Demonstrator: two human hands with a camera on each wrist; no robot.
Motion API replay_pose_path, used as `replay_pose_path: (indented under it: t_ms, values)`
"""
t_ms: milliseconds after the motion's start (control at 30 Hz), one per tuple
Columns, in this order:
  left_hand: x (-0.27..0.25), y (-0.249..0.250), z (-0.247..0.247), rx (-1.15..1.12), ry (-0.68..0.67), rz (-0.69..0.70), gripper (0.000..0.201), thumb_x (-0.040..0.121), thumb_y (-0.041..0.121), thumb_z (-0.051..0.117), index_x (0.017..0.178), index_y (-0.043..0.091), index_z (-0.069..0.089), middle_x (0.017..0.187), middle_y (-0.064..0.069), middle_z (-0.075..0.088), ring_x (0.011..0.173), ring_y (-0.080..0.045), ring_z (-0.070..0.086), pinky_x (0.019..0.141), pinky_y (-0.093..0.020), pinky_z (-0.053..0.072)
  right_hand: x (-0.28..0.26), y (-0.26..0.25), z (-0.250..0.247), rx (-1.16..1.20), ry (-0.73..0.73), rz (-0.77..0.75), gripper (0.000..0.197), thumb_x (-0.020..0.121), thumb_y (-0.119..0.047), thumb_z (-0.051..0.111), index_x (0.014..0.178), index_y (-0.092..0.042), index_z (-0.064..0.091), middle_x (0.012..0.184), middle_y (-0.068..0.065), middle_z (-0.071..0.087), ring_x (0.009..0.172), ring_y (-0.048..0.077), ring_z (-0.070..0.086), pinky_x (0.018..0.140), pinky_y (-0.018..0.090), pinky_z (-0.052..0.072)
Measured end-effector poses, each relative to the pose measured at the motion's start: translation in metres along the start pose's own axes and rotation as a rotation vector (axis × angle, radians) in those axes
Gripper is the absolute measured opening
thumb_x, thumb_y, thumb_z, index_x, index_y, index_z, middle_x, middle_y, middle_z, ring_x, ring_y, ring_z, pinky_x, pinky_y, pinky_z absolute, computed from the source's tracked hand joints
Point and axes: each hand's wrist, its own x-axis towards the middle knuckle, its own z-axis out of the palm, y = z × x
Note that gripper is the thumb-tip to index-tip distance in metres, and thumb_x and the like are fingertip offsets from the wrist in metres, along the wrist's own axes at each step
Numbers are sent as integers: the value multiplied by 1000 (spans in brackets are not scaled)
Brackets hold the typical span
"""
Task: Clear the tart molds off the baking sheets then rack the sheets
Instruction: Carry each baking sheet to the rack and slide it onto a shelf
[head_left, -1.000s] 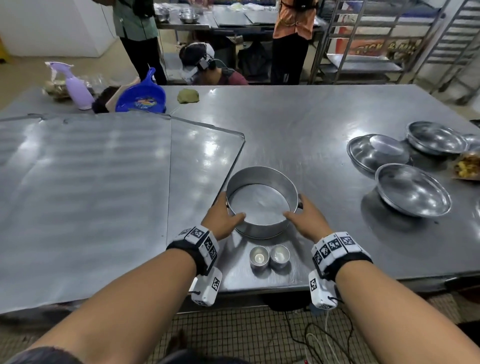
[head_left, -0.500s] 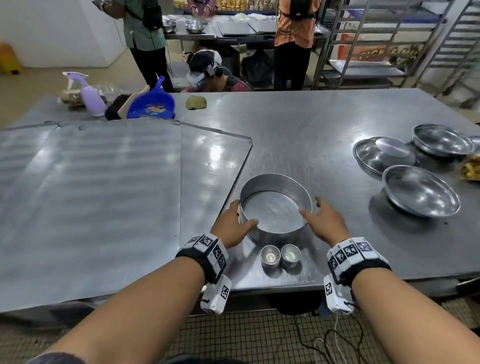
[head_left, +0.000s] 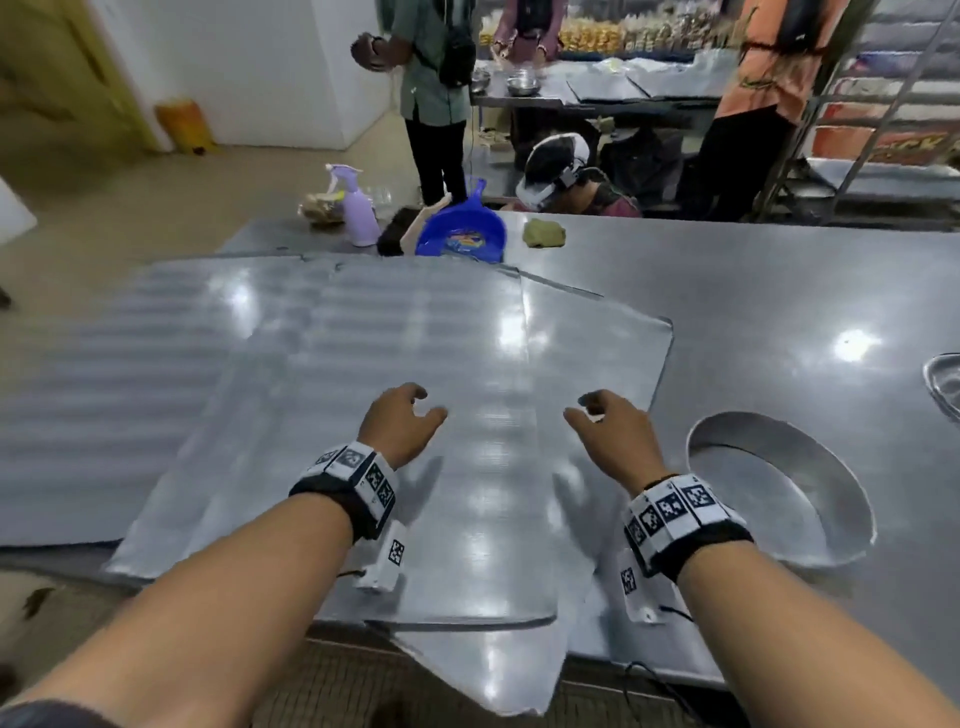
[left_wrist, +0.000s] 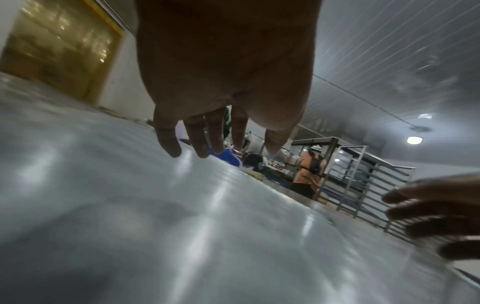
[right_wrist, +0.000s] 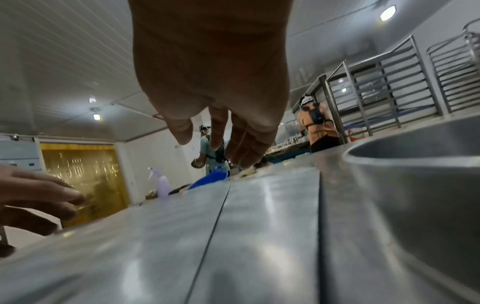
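Steel everywhere: my left hand (head_left: 400, 422) & right hand (head_left: 608, 426) hover loose-fingered, holding nothing, over flat shiny metal baking sheets (head_left: 363, 415) overlapping on the table. Round metal mold (head_left: 779, 488) sits just right. Risk: sheets overhang the near edge, could slip when lifted.

1. The metal dish (head_left: 943, 382) is cut off by the right edge of the head view.
2. The baking sheets (head_left: 332, 395) are blurred by motion.
3. The round pan (right_wrist: 415, 164) is cut off in the right wrist view.
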Motion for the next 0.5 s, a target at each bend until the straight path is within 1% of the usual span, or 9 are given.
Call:
replay_pose_path:
  t_ms: [67, 167, 233, 300, 367, 400, 500]
  values:
    - [22, -55, -33, 52, 19, -88, 60, 88, 50, 65, 137, 17, 54, 140, -13, 55, 126, -30, 54, 103, -40, 46, 9, -19, 38, 20, -37, 69, 46, 94, -42, 61, 131, -15, 58, 130, 8, 63, 117, 23, 59, 90, 30, 41]
    - [53, -126, -76, 171, 26, -213, 68, 86, 50, 65, 143, 18, 46, 143, -17, 47, 129, -38, 47, 104, -48, 45, 23, -36, 81, 33, -62, 189, 57, 92, -39, 63, 140, -11, 50, 138, 15, 57, 124, 30, 55, 99, 37, 43]
    - [68, -159, -94, 219, 28, -274, 73, 86, 47, 65, 149, 17, 39, 146, -19, 40, 133, -42, 40, 107, -48, 42, 31, -41, 98, 16, -68, 263, 65, 91, -38, 65, 144, -8, 44, 142, 18, 53, 127, 34, 53, 101, 40, 42]
    - [79, -182, -102, 178, -3, -315, 79, 87, 44, 66, 152, 15, 33, 149, -20, 37, 135, -42, 38, 110, -46, 39, 35, -41, 111, -6, -60, 330, 69, 90, -36, 67, 146, -6, 40, 143, 20, 52, 127, 36, 53, 102, 40, 42]
    - [90, -198, -101, 68, -38, -330, 81, 86, 43, 69, 151, 10, 33, 148, -20, 42, 132, -39, 46, 107, -40, 42, 36, -41, 119, -20, -27, 370, 69, 90, -32, 68, 146, -3, 40, 141, 21, 54, 127, 37, 53, 102, 41, 42]
    - [93, -202, -100, -2, -38, -336, 79, 84, 42, 70, 147, 8, 38, 143, -20, 48, 127, -37, 52, 103, -37, 44, 37, -42, 121, -21, -17, 386, 68, 90, -30, 69, 145, -2, 40, 139, 21, 55, 125, 38, 54, 101, 41, 43]
    - [98, -211, -91, -177, 44, -344, 57, 79, 33, 75, 126, 6, 56, 120, -12, 66, 106, -31, 64, 86, -29, 47, 38, -43, 126, 14, -19, 432, 63, 88, -26, 72, 139, -1, 46, 135, 20, 58, 122, 38, 56, 96, 38, 44]
